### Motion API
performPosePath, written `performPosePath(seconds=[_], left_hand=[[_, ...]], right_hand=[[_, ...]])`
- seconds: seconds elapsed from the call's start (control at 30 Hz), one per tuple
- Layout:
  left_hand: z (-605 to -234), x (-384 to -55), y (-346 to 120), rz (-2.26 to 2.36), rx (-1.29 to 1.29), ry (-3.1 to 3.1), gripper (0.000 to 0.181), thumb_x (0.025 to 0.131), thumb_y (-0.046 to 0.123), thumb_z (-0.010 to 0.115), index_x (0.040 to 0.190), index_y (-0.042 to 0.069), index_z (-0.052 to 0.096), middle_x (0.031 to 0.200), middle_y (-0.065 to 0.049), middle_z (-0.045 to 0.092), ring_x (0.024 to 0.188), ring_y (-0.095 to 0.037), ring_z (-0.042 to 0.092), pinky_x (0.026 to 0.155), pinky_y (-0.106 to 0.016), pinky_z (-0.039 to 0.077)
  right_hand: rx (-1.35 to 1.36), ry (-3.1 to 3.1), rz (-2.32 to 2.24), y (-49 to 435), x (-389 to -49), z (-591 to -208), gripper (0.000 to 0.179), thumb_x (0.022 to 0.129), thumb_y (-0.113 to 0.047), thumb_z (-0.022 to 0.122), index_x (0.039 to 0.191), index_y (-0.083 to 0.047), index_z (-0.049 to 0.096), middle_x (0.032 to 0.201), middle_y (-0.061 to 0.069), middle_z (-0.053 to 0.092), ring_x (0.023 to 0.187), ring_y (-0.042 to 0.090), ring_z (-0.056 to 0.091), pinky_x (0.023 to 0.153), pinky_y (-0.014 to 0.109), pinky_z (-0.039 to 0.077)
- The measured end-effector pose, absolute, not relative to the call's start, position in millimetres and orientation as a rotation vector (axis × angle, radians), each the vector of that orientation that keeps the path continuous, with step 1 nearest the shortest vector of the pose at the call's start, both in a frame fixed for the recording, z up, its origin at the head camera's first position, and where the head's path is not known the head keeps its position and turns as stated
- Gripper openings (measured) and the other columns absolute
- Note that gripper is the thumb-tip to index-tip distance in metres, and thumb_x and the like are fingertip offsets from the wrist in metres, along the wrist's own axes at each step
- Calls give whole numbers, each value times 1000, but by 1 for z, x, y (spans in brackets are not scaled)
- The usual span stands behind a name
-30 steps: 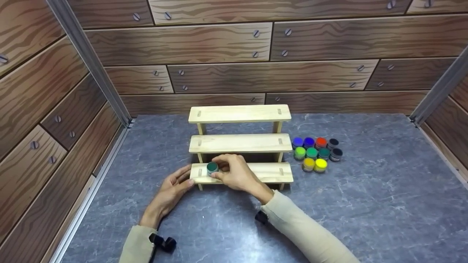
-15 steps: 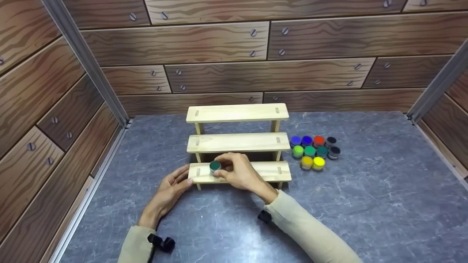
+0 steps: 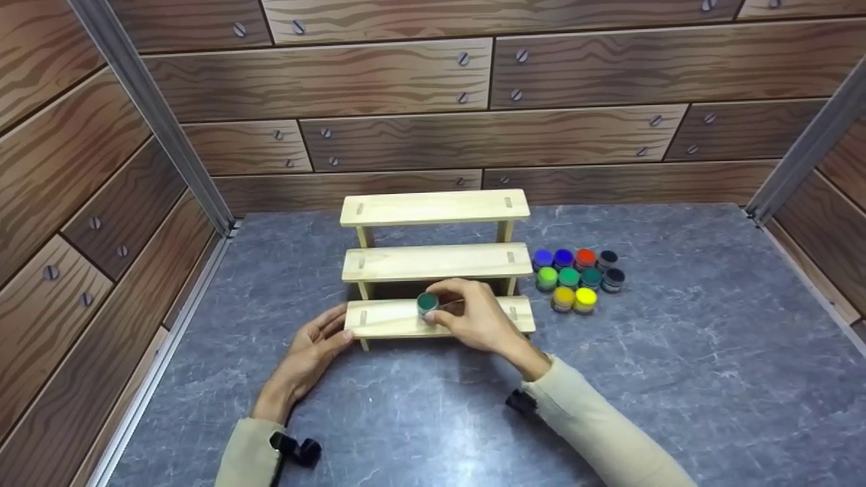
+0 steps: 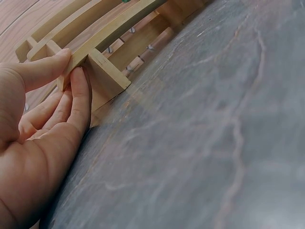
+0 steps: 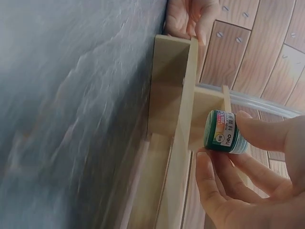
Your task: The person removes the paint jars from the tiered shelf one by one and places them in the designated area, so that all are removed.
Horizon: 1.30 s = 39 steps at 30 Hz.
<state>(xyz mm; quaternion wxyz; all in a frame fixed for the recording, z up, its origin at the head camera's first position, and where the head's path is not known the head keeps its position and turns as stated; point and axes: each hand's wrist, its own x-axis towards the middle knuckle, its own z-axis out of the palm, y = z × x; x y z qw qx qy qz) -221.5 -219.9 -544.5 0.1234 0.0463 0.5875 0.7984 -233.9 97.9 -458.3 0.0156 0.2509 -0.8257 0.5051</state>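
A three-step wooden stand [image 3: 436, 260] of pale wood stands on the grey marbled tabletop. My left hand [image 3: 304, 355] grips the left end of its lowest step [image 3: 385, 319]; in the left wrist view the thumb [image 4: 45, 71] lies on top and fingers are underneath. Over the middle of that step my right hand [image 3: 477, 318] pinches a small dark green paint jar [image 3: 427, 302] between thumb and fingers. Its label shows in the right wrist view, where the jar [image 5: 225, 131] is upright relative to the step. Whether its base touches the wood I cannot tell.
To the right of the stand, several paint jars [image 3: 569, 277] stand close together in rows: blues, red, blacks, greens and yellows. The middle step [image 3: 436, 262] and top step [image 3: 433, 207] rise behind the lowest one. Wood-patterned walls [image 3: 392, 81] enclose the table.
My right hand has moved to the right along the lowest step with the green paint jar, from near its left end to about its middle. The left hand keeps its grip on the step's end.
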Motion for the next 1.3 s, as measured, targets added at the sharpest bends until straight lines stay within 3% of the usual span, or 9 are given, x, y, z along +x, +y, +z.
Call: performPosePath(seconds=[0.73,0.97,1.17,1.3], left_hand=[[-544,-220,-224,2323,136,1723,75,102,-6,61,166,-8,21,171,-30,26,130,-13,61,109,-25,52],[-545,-220,-223,2333,144,1715,74,102,-8,61,165,-9,22,169,-32,27,130,-15,61,110,-27,52],[-544,-221,-222,2337,146,1714,74,102,-8,60,165,-10,22,169,-32,28,129,-15,62,110,-27,53],[-544,-221,-221,2319,158,1722,75,102,-7,61,165,-9,21,170,-32,26,131,-15,61,111,-26,52]], right_hand=[[599,-2579,1539,189,-226,-450,38,91,-4,83,127,3,73,121,22,75,108,36,75,97,40,63],[551,-2601,1483,216,-226,-446,36,91,-2,82,126,1,74,119,18,75,106,35,76,95,38,63],[472,-2607,1461,239,-227,-447,40,93,-2,81,131,4,71,125,23,73,112,38,74,98,40,62],[409,-2622,1481,255,-228,-446,42,94,-2,79,134,5,69,127,25,73,113,40,74,95,35,63]])
